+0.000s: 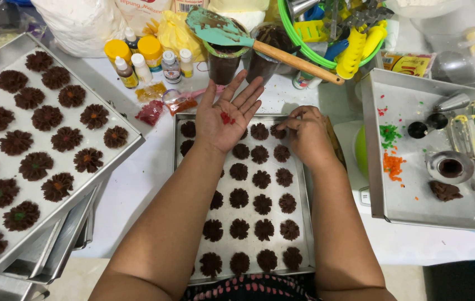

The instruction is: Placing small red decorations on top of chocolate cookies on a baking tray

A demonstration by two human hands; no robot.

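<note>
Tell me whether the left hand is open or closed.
Open. The left hand is held palm up with fingers spread above the baking tray, and a few small red bits lie loose on the palm.

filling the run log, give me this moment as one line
left hand: palm up, red bits on it | right hand: fingertips at a cookie, top row | baking tray: unbaked chocolate cookies
</note>
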